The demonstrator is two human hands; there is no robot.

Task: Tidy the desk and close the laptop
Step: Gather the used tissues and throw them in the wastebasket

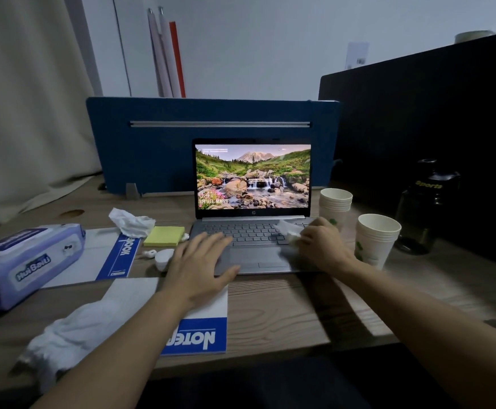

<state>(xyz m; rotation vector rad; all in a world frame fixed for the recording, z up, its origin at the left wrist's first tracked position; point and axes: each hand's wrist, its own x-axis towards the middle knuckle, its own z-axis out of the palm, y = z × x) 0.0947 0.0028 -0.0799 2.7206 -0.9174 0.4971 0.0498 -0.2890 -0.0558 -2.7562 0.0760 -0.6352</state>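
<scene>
Laptop [252, 208] open on the desk [285, 305], screen lit. Left hand [202, 261] flat, fingers spread, over the palm rest, gripping nothing. Right hand [323, 243] clutching a crumpled tissue [289, 231] on the keyboard's right side, beside paper cups [376, 240].

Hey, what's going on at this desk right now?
A person is wiping the open laptop. The right hand has a white wipe in its grip on the keyboard's right side, while the left hand lies flat by the touchpad. The screen is on, and crumpled tissues, notebooks and paper cups are scattered around.
</scene>
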